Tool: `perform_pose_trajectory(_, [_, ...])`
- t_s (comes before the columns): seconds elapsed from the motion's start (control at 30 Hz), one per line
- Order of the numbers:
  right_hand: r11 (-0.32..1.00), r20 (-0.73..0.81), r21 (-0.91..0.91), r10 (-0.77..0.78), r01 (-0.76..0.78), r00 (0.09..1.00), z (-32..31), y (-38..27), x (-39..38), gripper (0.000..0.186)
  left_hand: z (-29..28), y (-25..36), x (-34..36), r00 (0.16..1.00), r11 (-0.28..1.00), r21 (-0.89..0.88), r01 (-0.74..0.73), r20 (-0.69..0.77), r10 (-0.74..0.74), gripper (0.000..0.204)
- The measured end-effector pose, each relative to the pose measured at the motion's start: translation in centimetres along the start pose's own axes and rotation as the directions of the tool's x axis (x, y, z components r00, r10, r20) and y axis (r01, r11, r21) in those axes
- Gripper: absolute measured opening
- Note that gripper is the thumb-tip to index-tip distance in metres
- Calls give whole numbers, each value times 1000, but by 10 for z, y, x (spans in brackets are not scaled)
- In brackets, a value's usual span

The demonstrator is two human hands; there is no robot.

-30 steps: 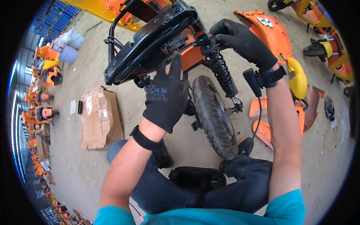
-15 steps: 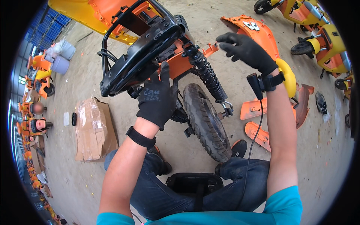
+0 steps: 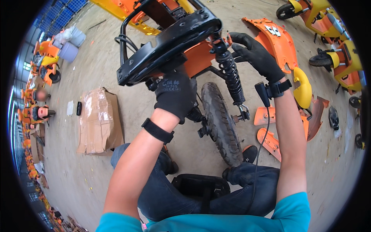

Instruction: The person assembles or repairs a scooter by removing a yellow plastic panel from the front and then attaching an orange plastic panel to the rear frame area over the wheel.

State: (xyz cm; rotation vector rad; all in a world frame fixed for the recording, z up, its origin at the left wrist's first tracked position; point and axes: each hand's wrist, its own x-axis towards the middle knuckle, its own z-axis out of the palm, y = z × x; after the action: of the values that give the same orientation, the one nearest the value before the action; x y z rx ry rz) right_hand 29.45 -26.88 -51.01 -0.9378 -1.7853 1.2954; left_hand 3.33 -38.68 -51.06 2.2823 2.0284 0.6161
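A partly stripped scooter stands before me, its black metal rear rack (image 3: 170,48) tilted above the knobbly rear wheel (image 3: 219,123). My left hand (image 3: 176,92), in a black glove, reaches beneath the rack near the orange panel (image 3: 199,60); its fingers are hidden there. Beside the upper end of the black coil shock absorber (image 3: 228,71) is my right hand (image 3: 257,56), also gloved. Its fingers are apart and curved, with the tips close to a small orange edge; whether they touch it cannot be made out.
A taped cardboard box (image 3: 101,120) sits on the floor to the left. Loose orange body panels (image 3: 284,48) and a yellow fender (image 3: 302,87) lie at right, with parked yellow scooters (image 3: 342,63) beyond. A black cable (image 3: 259,149) hangs from my right wrist.
My left hand has moved right and farther under the rack, so its fingers no longer show. The right hand has come nearer the shock absorber's top. The scooter appears shifted right in view.
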Motion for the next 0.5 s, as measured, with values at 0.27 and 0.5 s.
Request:
perform_pose_trajectory(0.27, [1000,26,24,13,-14,1000,14,-7,3,51,2,-3,-1,994,998,-56,34,110,-28,62])
perform_pose_trajectory(0.5, [999,57,33,3,-5,998,16,-7,8,50,10,16,-15,978,945,286,-159,-88,191,50])
